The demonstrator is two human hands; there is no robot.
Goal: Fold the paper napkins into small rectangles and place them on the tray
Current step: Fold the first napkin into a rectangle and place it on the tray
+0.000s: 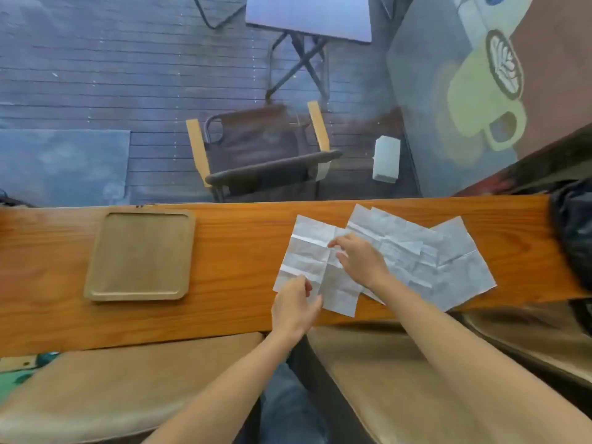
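Pinching creased napkin (309, 251) near corner with left hand (296, 304), right hand (360, 259) open, pressing centre for fold; tray (96, 283) waits empty.

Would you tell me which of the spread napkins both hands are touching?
The leftmost napkin, nearest the tray; the others lie further right, partly under it.

Creased white paper napkins (378, 251) lie on a glossy, grained wooden desk (240, 251) beside a matt wooden tray (141, 256).
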